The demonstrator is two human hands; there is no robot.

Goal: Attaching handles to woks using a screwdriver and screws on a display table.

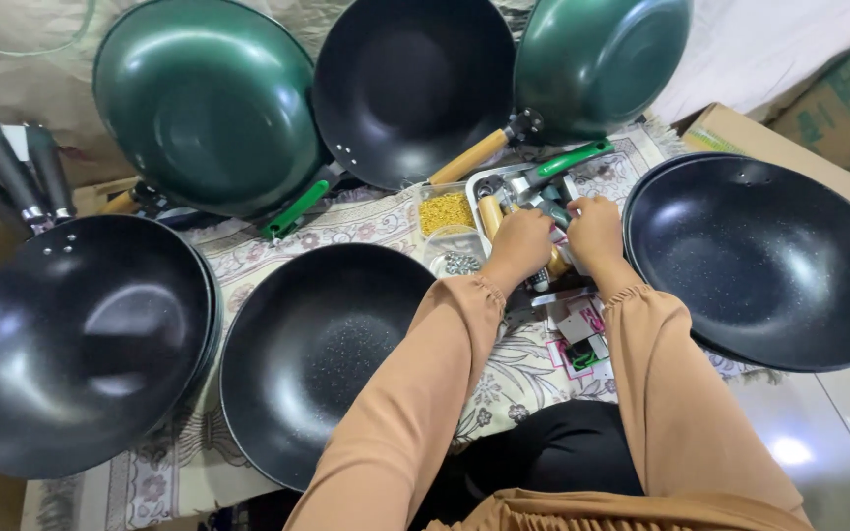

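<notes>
Both hands, left and right, curled together over wooden handle and metal parts in tray; exact grip unclear. Black woks around.

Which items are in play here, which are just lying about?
In hand:
left hand and right hand on wooden handle
parts tray
green handle

Lying about:
black woks
green woks
yellow-filled tub
cardboard boxes
</notes>
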